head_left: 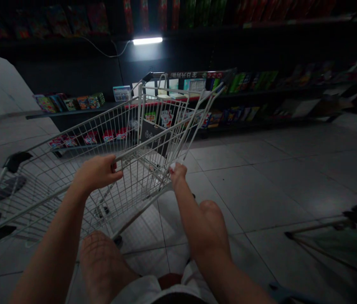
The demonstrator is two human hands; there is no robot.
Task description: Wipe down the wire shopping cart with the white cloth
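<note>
A metal wire shopping cart (127, 169) stands right in front of me, turned sideways, its handle (184, 75) at the far side. My left hand (100, 169) is closed around the top rail of the cart's near side. Lower down, by the cart's rear frame, my right hand (178, 169) is closed on a white, crumpled wipe (173, 166) and presses it to the metal. The fingers of my right hand are partly hidden. A dark panel with a bicycle-like print (154, 137) hangs at the cart's child-seat end.
Behind the cart runs a dark store shelf (80, 112) with boxed and bagged goods. A lit tube lamp (147, 41) hangs under the upper shelf. Grey floor tiles (244, 177) spread to the right. Part of another cart-like frame (317, 228) is at the right edge. My bare knees are close below the cart.
</note>
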